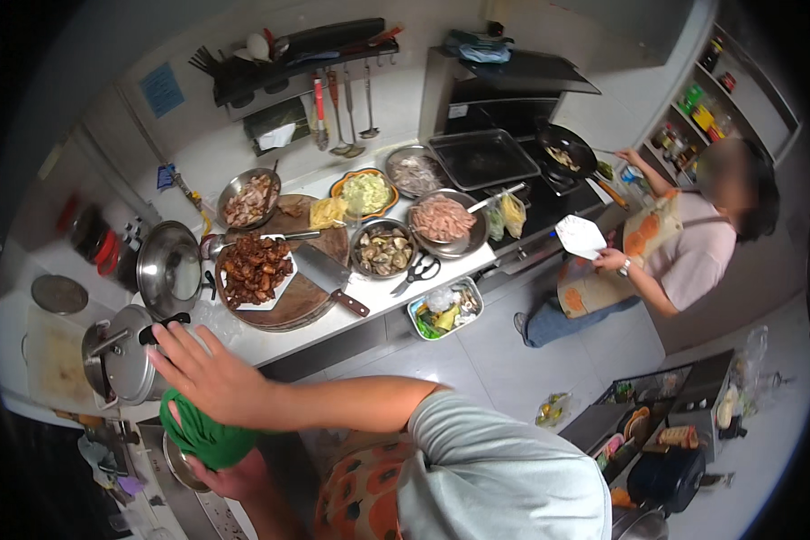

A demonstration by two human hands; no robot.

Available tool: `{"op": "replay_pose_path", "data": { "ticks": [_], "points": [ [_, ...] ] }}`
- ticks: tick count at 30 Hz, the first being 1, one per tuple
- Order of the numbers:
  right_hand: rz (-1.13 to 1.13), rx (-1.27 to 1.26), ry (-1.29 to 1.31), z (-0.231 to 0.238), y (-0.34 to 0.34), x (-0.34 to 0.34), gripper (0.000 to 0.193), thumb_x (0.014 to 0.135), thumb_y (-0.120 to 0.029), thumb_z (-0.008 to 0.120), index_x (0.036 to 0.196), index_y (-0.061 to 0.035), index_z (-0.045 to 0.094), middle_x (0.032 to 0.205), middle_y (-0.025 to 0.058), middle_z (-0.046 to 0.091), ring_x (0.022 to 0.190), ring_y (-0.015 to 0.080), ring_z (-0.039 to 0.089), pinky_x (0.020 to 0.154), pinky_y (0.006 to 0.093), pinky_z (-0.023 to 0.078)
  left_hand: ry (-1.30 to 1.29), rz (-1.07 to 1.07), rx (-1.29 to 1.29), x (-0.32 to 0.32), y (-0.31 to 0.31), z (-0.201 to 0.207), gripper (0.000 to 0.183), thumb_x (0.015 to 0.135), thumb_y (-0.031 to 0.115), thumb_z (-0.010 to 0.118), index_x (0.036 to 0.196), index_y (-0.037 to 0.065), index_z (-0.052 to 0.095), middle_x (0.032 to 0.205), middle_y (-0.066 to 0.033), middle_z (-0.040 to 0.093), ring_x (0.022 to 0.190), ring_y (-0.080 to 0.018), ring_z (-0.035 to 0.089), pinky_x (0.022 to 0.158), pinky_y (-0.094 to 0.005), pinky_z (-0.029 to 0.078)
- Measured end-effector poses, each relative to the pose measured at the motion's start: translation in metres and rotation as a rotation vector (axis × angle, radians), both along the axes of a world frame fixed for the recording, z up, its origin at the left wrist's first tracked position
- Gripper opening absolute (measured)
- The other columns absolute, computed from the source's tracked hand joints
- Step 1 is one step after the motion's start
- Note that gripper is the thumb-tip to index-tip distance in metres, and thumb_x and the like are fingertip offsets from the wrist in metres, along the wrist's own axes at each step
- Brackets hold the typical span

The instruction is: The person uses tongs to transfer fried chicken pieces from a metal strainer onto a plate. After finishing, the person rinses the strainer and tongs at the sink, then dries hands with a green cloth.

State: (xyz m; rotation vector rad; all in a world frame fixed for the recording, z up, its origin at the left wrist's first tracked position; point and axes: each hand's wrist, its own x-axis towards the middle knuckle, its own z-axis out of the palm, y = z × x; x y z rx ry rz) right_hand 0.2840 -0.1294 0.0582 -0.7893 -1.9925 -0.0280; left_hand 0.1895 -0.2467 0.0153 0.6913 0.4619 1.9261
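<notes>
My right hand [211, 373] reaches left with its fingers spread, near the black handle of a grey pressure cooker [133, 355]. Whether the fingertips touch the handle I cannot tell. Just below it, my left hand [234, 475] grips a bunched green cloth [202, 432], next to the rim of a metal bowl [178, 463]. Right of the cooker stands an empty-looking steel basin [169, 268]. Glazed brown meat pieces [254, 270] sit on a white plate on a round wooden board [310, 310], with a cleaver [326, 274] lying beside them.
Along the counter are a bowl of shellfish [383, 247], a bowl of pale meat strips [441, 218], shredded greens [366, 193] and scissors [418, 273]. A scrap bin [445, 310] stands below. At the right, another person [684, 243] holds a white dish [580, 236] beside a wok [565, 155].
</notes>
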Motion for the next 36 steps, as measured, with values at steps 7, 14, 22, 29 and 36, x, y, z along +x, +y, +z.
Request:
{"op": "replay_pose_path", "data": {
  "ticks": [7,14,22,29,36],
  "points": [
    [0.475,-0.176,-0.737,-0.04,-0.065,-0.023,0.074,0.097,-0.04,0.064,0.156,0.0044,0.054,0.171,0.0327,0.034,0.163,0.0447,0.026,0.128,0.0574,0.028,-0.182,0.063,-0.442,-0.042,-0.023,-0.027,0.057,0.116,0.039,0.043,0.164,0.01,0.039,0.167,-0.0128,0.043,0.151,-0.0314,0.046,0.125,-0.052,0.038],
    [1.178,-1.896,0.253,-0.074,-0.086,-0.027,0.08,0.108,-0.056,0.061,0.168,-0.0074,0.038,0.162,0.0161,0.05,0.143,0.0278,0.055,0.121,0.0461,0.042,0.649,-0.064,-0.514,-0.07,-0.116,-0.036,0.045,0.106,0.018,0.065,0.149,0.006,0.056,0.14,-0.0103,0.063,0.127,-0.0243,0.062,0.109,-0.0445,0.05],
    [1.275,-1.783,0.22,-0.074,-0.087,-0.074,0.015,0.098,-0.007,0.08,0.107,-0.0057,0.069,0.095,0.0009,0.074,0.086,0.0103,0.067,0.079,0.0279,0.054,0.562,-0.466,-0.392,-0.123,-0.198,-0.023,0.06,0.098,0.014,0.079,0.153,0.005,0.056,0.142,-0.0076,0.065,0.13,-0.0185,0.06,0.11,-0.0376,0.049],
    [1.235,-1.182,-0.479,0.064,-0.111,-0.16,0.025,0.105,-0.019,0.074,0.114,-0.0019,0.058,0.097,0.0095,0.071,0.087,0.0183,0.069,0.079,0.0368,0.056,0.324,-0.144,-0.473,-0.156,-0.25,-0.049,0.07,0.097,0.008,0.078,0.16,0.004,0.048,0.146,-0.0069,0.063,0.131,-0.0169,0.06,0.113,-0.0386,0.048],
    [1.043,-1.046,-0.513,0.141,-0.149,-0.222,0.043,0.102,-0.037,0.08,0.114,0.0005,0.061,0.091,0.009,0.07,0.091,0.014,0.069,0.076,0.035,0.058,0.269,0.502,-0.845,-0.21,-0.252,-0.049,0.031,0.096,0.012,0.078,0.124,0.001,0.07,0.129,-0.0078,0.072,0.119,-0.0215,0.067,0.103,-0.041,0.053]
  ]
}}
